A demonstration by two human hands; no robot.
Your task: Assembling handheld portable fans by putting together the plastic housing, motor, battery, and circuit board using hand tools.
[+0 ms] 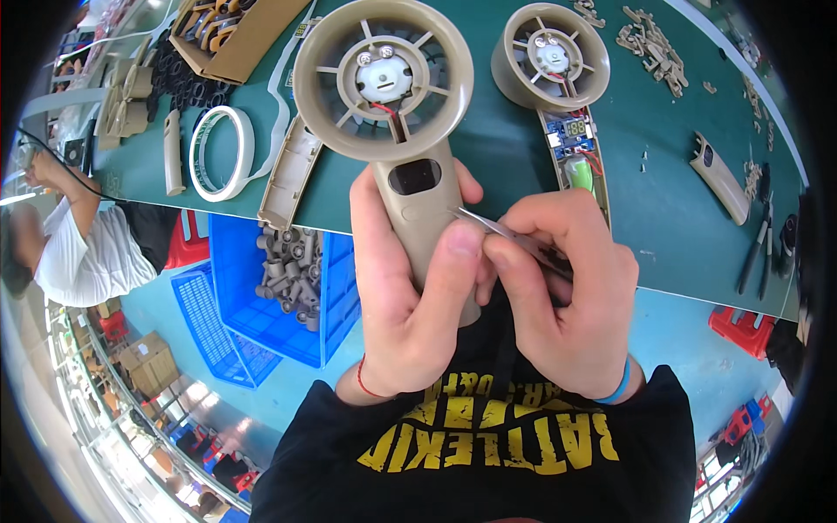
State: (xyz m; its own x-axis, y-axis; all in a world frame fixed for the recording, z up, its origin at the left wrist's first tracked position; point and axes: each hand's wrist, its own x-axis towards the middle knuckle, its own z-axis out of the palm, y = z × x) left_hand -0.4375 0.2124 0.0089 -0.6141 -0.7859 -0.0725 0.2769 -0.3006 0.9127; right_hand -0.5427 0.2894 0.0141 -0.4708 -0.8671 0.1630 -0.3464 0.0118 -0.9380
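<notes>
A beige handheld fan [418, 196] is upright in my left hand [405, 288], its fingers wrapped round the handle and the thumb lying along the front. The round head has an open front, with a white motor hub and a red wire showing. On the handle is a small dark display window. My right hand [567, 288] pinches a pair of pointed metal tweezers [510, 234], whose tip meets the handle just below that window. Beyond my right hand, a second fan [550, 65] lies on the table with its handle opened, baring a blue circuit board [571, 132] and a green battery.
On the green table [488, 174] lie a tape roll [199, 157], handle shells [292, 166], small beige parts [652, 48] and pliers [757, 244]. A cardboard box [235, 44] stands at the far left. Below the edge is a blue crate [336, 296] of grey parts. Another person [91, 244] is at left.
</notes>
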